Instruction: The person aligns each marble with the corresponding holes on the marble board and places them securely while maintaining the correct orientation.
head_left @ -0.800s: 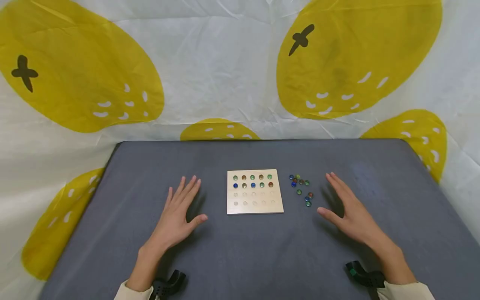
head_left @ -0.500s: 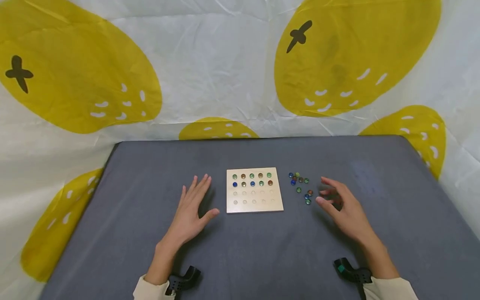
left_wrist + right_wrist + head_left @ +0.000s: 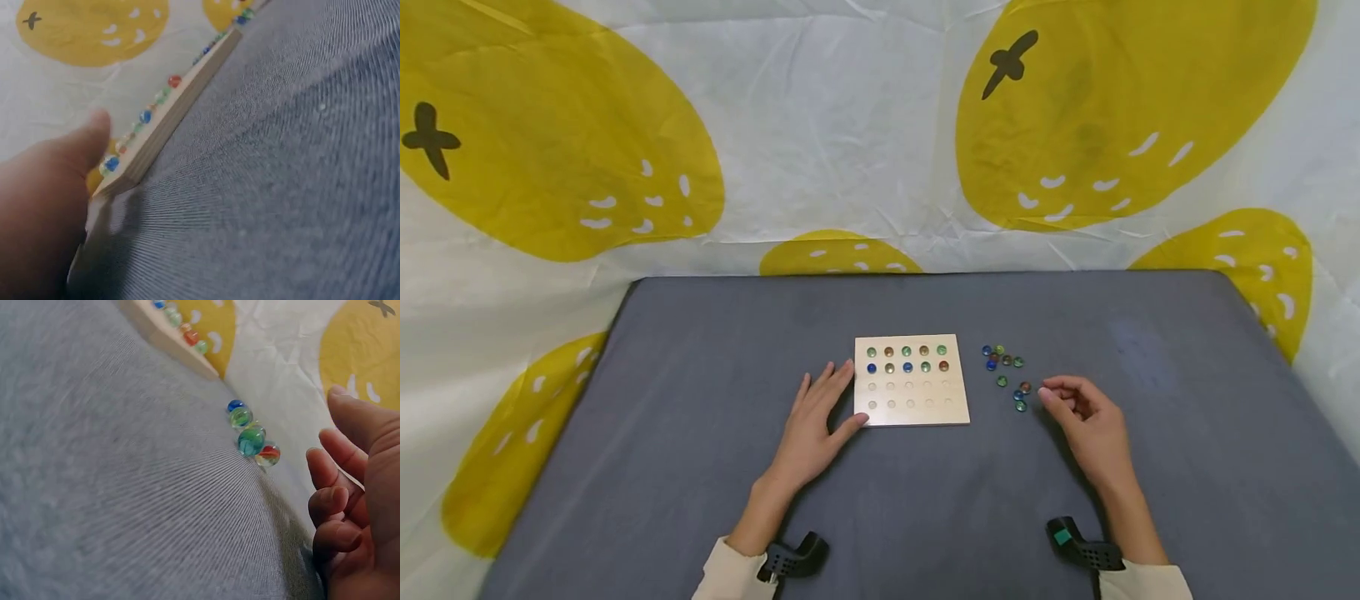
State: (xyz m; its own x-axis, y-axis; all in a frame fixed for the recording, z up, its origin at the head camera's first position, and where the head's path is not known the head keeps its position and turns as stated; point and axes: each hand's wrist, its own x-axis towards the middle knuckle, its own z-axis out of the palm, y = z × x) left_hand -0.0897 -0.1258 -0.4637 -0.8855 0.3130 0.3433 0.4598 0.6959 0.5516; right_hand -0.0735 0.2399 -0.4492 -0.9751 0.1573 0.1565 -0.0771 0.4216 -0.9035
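Observation:
A pale wooden board lies flat, with glass marbles seated in its two far rows and bare round hollows in its two near rows. My left hand is at the board's left edge, fingers extended and thumb by the near left corner; whether it touches is hard to tell. To the right of the board, loose marbles lie scattered, among them a green marble and a red-streaked marble. Just right of them hovers my right hand, its fingers loosely bent, thumb apart, holding nothing.
A grey cloth covers the table. Behind it hangs a white curtain with large yellow fruit prints. Black wrist mounts, one on the left wrist and one on the right wrist, sit close above the cloth.
My left hand has moved right and forward, up to the board's edge. My right hand has drawn slightly left and its straight fingers have bent inward. Board and marbles have stayed put.

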